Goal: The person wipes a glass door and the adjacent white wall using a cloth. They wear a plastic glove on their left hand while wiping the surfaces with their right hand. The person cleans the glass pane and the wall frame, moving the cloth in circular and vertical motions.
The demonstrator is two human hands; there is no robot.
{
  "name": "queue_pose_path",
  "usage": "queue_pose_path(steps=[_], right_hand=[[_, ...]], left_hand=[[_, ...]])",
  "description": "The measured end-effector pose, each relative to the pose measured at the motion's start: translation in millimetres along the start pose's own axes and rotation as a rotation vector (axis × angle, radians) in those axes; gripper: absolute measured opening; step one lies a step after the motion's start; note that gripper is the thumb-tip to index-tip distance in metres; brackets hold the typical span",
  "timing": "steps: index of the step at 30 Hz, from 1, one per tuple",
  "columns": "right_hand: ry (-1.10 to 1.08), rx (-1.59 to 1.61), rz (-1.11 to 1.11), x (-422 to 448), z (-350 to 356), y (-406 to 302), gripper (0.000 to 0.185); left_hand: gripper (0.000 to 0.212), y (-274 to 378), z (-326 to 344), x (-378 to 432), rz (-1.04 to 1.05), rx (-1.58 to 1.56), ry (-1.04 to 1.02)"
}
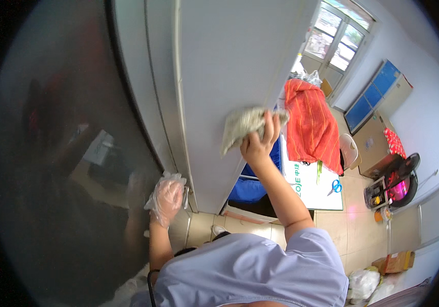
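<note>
My right hand (pixel 262 142) grips a folded, pale greenish-grey cloth (pixel 244 122) against a tall, light-grey panel (pixel 227 69). The cloth looks slightly blurred, and its right end reaches the panel's edge. A clear, loose plastic glove covers my left hand (pixel 168 197), which is lower down at the frame (pixel 161 130) beside a dark reflective panel (pixel 58 153). Its fingers look curled near a small metal fitting (pixel 186 197), but whether they grip it is hidden.
Right of the panel, a white-topped table (pixel 311 192) holds a red striped cloth (pixel 311 122) and blue-handled scissors (pixel 335 187). Blue fabric (pixel 248 190) lies below the panel edge. A black fan (pixel 403 176), cardboard boxes (pixel 375 149) and plastic bags (pixel 363 284) stand farther right.
</note>
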State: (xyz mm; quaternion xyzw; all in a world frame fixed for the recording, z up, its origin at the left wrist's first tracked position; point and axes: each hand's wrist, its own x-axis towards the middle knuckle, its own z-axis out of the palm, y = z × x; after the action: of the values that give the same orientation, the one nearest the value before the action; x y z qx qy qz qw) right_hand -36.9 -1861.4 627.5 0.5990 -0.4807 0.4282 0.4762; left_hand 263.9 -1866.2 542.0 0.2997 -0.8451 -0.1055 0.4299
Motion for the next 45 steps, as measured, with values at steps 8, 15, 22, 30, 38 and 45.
queue_pose_path(steps=[8,15,22,30,38,45], right_hand=[[-0.1,0.036,-0.059,-74.3,-6.9,-1.3,0.013],[0.131,-0.143,0.055,145.2,3.6,-22.6,0.036],[0.022,-0.086,0.01,43.3,69.2,-91.0,0.03],[-0.877,0.773,0.482,-142.1,-10.7,-135.7,0.02],[-1.199,1.503,0.511,-121.0,-87.7,-195.1,0.031],[-0.773,1.085,0.458,-105.4,-96.0,-199.2,0.038]], left_hand=[[0.018,10.3,-5.2,-4.4,-0.246,-0.441,0.042],[0.016,-0.7,-3.2,-21.9,-0.216,-0.304,-0.002],[0.05,-0.5,0.0,-48.7,-0.268,-0.411,-0.047],[0.096,16.9,-12.2,-65.7,-0.477,-1.397,0.144],[0.083,32.5,5.8,-52.7,-0.413,-1.765,0.319],[0.077,56.6,6.8,-25.4,-0.453,-1.667,0.572]])
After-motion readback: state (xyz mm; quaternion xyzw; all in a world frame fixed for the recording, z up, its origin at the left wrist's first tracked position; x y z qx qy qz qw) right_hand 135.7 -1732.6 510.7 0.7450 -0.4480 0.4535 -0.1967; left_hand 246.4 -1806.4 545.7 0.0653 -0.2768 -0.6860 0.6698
